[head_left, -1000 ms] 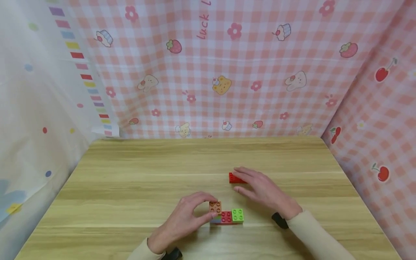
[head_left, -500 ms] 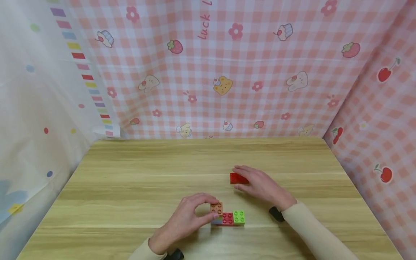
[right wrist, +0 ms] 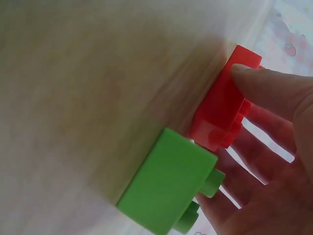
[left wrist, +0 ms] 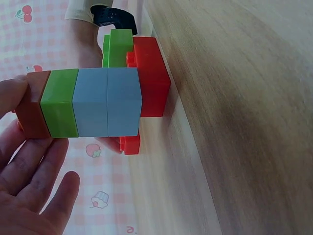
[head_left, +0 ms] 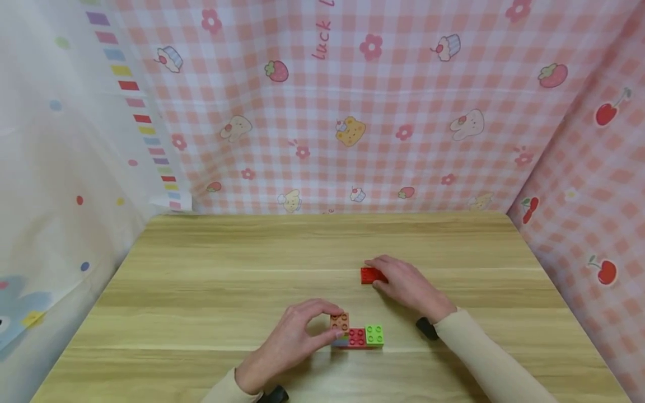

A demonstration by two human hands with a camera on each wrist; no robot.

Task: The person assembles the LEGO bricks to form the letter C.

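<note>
My left hand (head_left: 289,338) pinches the orange-brown brick (left wrist: 35,105) on top of a toy-brick stack. Below that brick come a green brick (left wrist: 60,103) and two blue bricks (left wrist: 90,103), standing on one end of a long red base brick (left wrist: 154,78). A lime green brick (head_left: 374,334) sits on the base's other end, with bare red studs between. Farther back, my right hand (head_left: 407,284) grips a separate red brick (right wrist: 222,100) on the table, thumb against its near side and fingers on the far side. The hand covers this brick's right end in the head view.
The wooden table (head_left: 227,252) surrounds the bricks. A pink checked cloth (head_left: 312,101) hangs behind it, with a cherry-print cloth (head_left: 579,224) on the right and a white one (head_left: 60,157) on the left.
My right thumb and fingers have come together on the separate red brick; earlier the thumb stood apart from it. The left hand keeps its pinch on the stack. The head view has shifted slightly.
</note>
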